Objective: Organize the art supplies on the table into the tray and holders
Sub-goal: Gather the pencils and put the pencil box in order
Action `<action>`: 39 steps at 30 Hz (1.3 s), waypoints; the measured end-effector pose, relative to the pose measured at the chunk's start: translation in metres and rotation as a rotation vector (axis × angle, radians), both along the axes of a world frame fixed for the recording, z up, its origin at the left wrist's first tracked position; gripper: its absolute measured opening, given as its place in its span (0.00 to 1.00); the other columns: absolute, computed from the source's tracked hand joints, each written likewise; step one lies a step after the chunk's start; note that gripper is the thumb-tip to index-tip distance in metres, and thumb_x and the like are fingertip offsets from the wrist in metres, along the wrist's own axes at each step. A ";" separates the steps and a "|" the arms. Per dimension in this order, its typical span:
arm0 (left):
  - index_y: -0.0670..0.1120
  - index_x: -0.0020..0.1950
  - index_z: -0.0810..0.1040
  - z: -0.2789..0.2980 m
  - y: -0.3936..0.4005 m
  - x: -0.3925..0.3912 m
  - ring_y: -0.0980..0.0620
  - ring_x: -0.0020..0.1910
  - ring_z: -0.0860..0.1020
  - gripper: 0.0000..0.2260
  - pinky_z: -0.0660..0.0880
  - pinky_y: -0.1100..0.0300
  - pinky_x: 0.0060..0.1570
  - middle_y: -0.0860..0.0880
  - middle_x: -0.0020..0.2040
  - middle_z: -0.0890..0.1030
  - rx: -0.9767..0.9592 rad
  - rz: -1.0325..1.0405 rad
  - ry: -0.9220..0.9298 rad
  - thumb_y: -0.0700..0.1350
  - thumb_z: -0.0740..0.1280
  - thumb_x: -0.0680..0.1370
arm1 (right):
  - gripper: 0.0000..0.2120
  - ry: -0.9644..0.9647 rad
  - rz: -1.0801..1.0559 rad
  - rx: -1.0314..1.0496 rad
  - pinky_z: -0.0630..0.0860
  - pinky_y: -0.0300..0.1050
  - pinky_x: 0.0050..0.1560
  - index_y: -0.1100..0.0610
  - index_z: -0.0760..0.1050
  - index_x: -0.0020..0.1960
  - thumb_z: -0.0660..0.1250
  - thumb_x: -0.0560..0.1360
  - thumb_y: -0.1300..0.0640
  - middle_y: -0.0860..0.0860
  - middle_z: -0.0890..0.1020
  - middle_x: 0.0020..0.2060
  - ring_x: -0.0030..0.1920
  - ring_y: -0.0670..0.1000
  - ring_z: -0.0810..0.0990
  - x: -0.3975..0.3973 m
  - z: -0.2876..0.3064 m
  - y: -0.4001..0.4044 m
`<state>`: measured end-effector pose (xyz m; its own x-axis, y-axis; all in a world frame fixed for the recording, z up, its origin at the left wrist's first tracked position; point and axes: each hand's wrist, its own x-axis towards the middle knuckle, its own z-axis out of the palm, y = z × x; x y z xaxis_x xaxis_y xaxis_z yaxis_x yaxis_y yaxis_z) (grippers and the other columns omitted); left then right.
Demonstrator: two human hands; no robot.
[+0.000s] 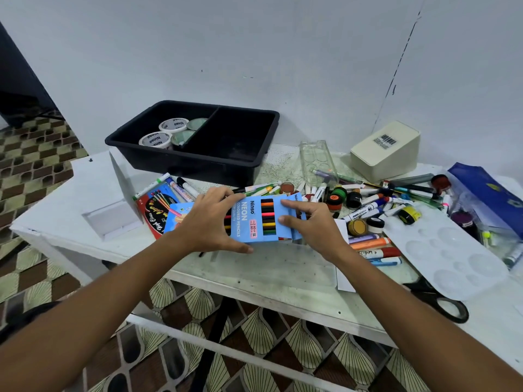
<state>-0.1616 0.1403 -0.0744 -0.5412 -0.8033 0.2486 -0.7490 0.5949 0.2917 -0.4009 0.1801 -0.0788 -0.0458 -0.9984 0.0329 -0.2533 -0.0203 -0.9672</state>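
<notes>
A blue box of neon coloured pencils (254, 222) lies at the middle of the white table (277, 273). My left hand (210, 222) grips its left end, thumb under the near edge. My right hand (310, 222) pinches its right end by the flap. Under the box lie another blue pack (177, 215) and a red pencil pack (152, 207). A black two-part tray (249, 164) stands at the back, with tape rolls (169, 131) in its left part. Loose markers and small paint pots (368, 205) crowd the table to the right.
A cream holder (387, 151) lies on its side at back right, next to a clear plastic case (317, 159). A white paint palette (444, 250), black scissors (441, 301) and a blue pouch (489, 193) sit on the right. A white box (113, 199) stands on the left.
</notes>
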 end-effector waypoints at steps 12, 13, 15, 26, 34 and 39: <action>0.45 0.70 0.68 0.002 0.003 -0.010 0.53 0.58 0.68 0.51 0.63 0.57 0.57 0.48 0.60 0.71 -0.054 -0.002 0.030 0.80 0.59 0.59 | 0.20 0.126 0.003 -0.141 0.80 0.43 0.50 0.62 0.78 0.62 0.74 0.71 0.61 0.51 0.80 0.53 0.51 0.49 0.81 0.017 0.007 0.000; 0.45 0.70 0.68 0.002 0.003 -0.011 0.53 0.57 0.68 0.51 0.63 0.56 0.57 0.48 0.60 0.71 -0.054 0.000 0.032 0.80 0.59 0.59 | 0.19 0.128 0.005 -0.143 0.80 0.42 0.49 0.62 0.77 0.62 0.73 0.72 0.61 0.51 0.80 0.54 0.51 0.49 0.81 0.017 0.007 0.000; 0.46 0.70 0.68 0.002 0.002 -0.012 0.54 0.57 0.67 0.51 0.64 0.56 0.57 0.48 0.59 0.71 -0.049 0.004 0.035 0.80 0.59 0.59 | 0.18 0.134 0.020 -0.128 0.80 0.37 0.45 0.62 0.77 0.63 0.70 0.74 0.62 0.53 0.80 0.56 0.51 0.48 0.80 0.017 0.008 0.000; 0.46 0.70 0.68 0.003 0.002 -0.012 0.55 0.56 0.67 0.50 0.64 0.57 0.57 0.48 0.59 0.71 -0.040 0.013 0.079 0.77 0.64 0.58 | 0.09 0.030 -0.015 -0.093 0.78 0.45 0.44 0.61 0.79 0.55 0.63 0.78 0.67 0.52 0.80 0.49 0.48 0.51 0.80 0.023 0.011 0.002; 0.45 0.69 0.69 0.001 0.000 -0.009 0.53 0.56 0.69 0.48 0.70 0.50 0.57 0.47 0.58 0.71 -0.066 0.073 0.131 0.75 0.66 0.58 | 0.15 -0.368 0.059 0.301 0.77 0.55 0.53 0.50 0.82 0.50 0.57 0.79 0.59 0.56 0.81 0.54 0.54 0.61 0.79 0.033 0.027 -0.001; 0.45 0.68 0.70 0.002 -0.008 -0.011 0.51 0.53 0.69 0.48 0.71 0.49 0.53 0.48 0.56 0.71 -0.144 0.147 0.145 0.77 0.65 0.59 | 0.17 -0.393 0.242 0.317 0.81 0.58 0.48 0.52 0.75 0.63 0.67 0.76 0.64 0.56 0.83 0.53 0.49 0.61 0.83 0.032 0.032 -0.010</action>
